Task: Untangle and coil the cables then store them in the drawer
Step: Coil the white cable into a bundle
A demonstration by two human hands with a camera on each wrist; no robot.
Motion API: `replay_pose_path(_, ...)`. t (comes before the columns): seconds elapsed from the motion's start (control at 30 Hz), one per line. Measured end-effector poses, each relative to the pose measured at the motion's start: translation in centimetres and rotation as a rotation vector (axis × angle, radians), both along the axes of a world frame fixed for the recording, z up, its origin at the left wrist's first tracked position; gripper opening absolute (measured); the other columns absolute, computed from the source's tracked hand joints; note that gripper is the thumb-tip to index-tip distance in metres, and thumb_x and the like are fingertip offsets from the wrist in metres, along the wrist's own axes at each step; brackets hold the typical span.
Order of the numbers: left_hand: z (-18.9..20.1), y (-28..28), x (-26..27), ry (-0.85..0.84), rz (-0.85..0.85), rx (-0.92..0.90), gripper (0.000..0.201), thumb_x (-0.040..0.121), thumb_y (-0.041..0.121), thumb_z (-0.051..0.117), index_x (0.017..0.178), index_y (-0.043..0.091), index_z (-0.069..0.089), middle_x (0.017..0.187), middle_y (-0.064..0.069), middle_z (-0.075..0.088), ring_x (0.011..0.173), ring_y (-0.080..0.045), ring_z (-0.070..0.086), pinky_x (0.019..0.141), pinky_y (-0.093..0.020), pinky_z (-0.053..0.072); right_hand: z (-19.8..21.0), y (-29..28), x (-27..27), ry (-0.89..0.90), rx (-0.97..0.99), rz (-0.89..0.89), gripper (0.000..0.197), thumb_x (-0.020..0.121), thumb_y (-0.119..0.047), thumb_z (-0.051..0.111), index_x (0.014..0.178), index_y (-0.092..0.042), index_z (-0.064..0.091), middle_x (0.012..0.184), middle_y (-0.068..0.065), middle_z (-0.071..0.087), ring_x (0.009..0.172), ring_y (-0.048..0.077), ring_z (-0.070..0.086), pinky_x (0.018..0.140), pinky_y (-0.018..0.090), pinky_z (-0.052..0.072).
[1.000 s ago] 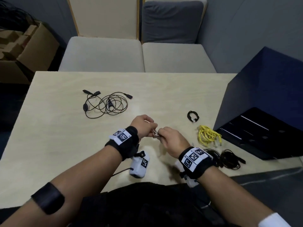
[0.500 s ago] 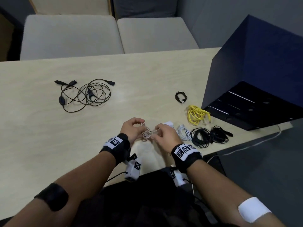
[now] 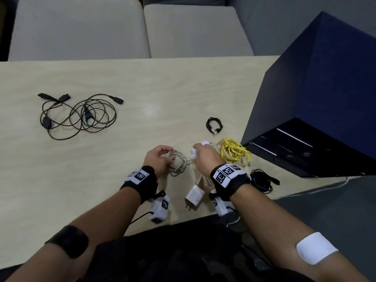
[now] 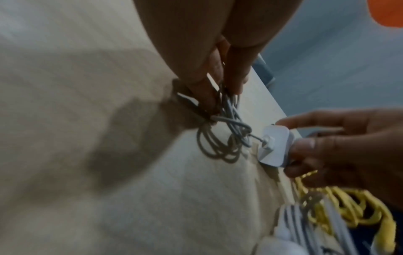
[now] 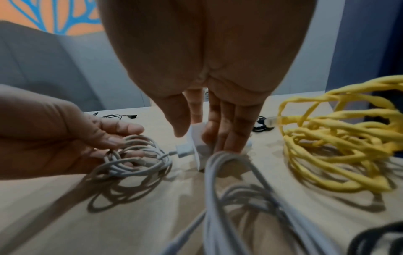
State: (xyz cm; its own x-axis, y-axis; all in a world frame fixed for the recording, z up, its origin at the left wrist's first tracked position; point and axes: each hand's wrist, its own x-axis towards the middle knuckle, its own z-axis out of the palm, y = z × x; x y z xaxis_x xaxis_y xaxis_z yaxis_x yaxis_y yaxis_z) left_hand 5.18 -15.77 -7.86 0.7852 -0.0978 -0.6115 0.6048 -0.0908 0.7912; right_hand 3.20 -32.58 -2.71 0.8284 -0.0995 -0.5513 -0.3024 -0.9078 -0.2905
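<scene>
A white charger cable (image 3: 177,162) is wound into a small coil and lies on the table (image 3: 122,78). My left hand (image 3: 169,157) pinches its left side, and the fingers (image 4: 214,96) reach into the loops. My right hand (image 3: 200,150) grips the cable's white plug adapter (image 4: 275,146) between thumb and fingers, just right of the coil (image 5: 135,162). A tangled black cable (image 3: 79,115) lies at the far left. At the right stands the dark blue drawer unit (image 3: 317,82) with its drawer (image 3: 305,151) open.
A yellow cable bundle (image 3: 234,152) lies right of my right hand. A small black coil (image 3: 213,125) is behind it, and black coils (image 3: 262,180) sit near the table edge. A second white adapter (image 3: 195,195) with its cable lies under my right wrist. Cushioned seats (image 3: 81,29) stand beyond the table.
Both hands were pinching the white cable close together. They have since moved apart: the left keeps the coil on the table, and the right now holds the adapter. The head view has tilted down.
</scene>
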Motion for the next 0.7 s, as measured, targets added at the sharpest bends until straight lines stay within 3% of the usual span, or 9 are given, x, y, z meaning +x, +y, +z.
replay_pose_path(0.1,-0.3,-1.4,0.8,-0.101,-0.15,0.158,0.027,0.081,0.001,0.069,0.08,0.028,0.066,0.09,-0.009,0.071,0.08,-0.021,0.066,0.076,-0.029,0.055,-0.2,-1.5,0.7,0.01,-0.018,0.01,0.039,0.093,-0.014,0.048,0.132,-0.017,0.046,0.127,0.015,0.05,0.112,0.034,0.053,0.089,0.043,0.048)
replay_pose_path(0.2,-0.1,-2.3,1.0,-0.198,-0.211,0.295,0.014,0.082,0.008,0.071,0.09,0.02,0.069,0.082,0.001,0.066,0.072,-0.01,0.06,0.069,-0.013,0.047,-0.5,-2.6,1.1,0.015,0.006,0.019,0.036,0.094,-0.017,0.05,0.13,-0.016,0.049,0.124,0.015,0.052,0.114,0.034,0.052,0.091,0.041,0.047)
replay_pose_path(0.27,0.2,-2.6,1.0,-0.251,-0.237,0.353,0.017,0.082,0.006,0.07,0.097,0.015,0.07,0.081,0.001,0.063,0.067,-0.007,0.056,0.06,-0.006,0.043,-0.5,-3.0,1.1,0.005,0.023,0.023,0.035,0.094,-0.018,0.049,0.129,-0.016,0.049,0.123,0.016,0.055,0.113,0.033,0.053,0.092,0.041,0.047)
replay_pose_path(0.4,0.2,-2.4,1.4,-0.285,-0.294,0.379,0.025,0.079,0.003,0.071,0.102,0.014,0.068,0.096,0.003,0.057,0.07,-0.008,0.052,0.065,-0.011,0.044,-0.1,-3.4,1.0,0.013,0.044,-0.003,0.038,0.094,-0.019,0.051,0.132,-0.018,0.047,0.124,0.014,0.058,0.112,0.032,0.055,0.088,0.039,0.049)
replay_pose_path(0.53,-0.1,-2.0,1.6,-0.226,-0.313,0.28,0.018,0.083,0.014,0.071,0.096,0.025,0.066,0.086,0.004,0.064,0.075,-0.012,0.059,0.075,-0.029,0.055,0.2,-3.4,0.6,0.016,0.068,-0.027,0.039,0.094,-0.02,0.052,0.132,-0.019,0.047,0.121,0.014,0.059,0.109,0.032,0.056,0.086,0.038,0.049)
replay_pose_path(0.7,0.3,-1.8,1.5,-0.202,-0.269,0.209,0.021,0.085,0.016,0.068,0.1,0.03,0.066,0.091,-0.001,0.067,0.073,-0.01,0.06,0.075,-0.027,0.053,0.5,-3.0,0.4,0.021,0.076,-0.043,0.038,0.093,-0.022,0.052,0.131,-0.022,0.046,0.11,0.012,0.064,0.1,0.031,0.058,0.083,0.041,0.051)
